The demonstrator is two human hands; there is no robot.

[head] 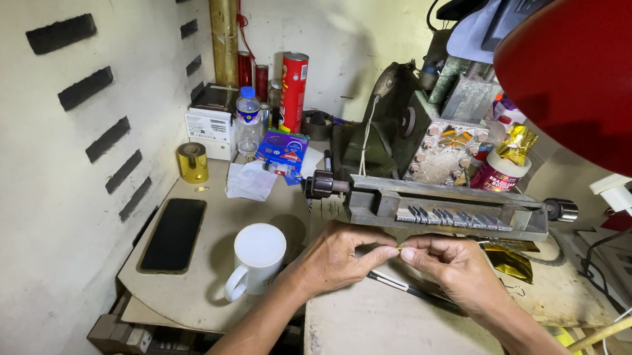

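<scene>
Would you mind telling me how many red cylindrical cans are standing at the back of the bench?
3: a tall red can beside the water bottle, and two darker red cans behind it near the gold pipe. Clutter may hide more.

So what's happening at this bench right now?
A person is working at a cluttered bench with both hands together. The left hand and right hand pinch a tiny, thin piece between their fingertips, just below a metal clamp frame that holds a row of small metal type blocks. A white mug and a dark phone lie to the left, untouched. What exactly the tiny piece is cannot be told.
</scene>
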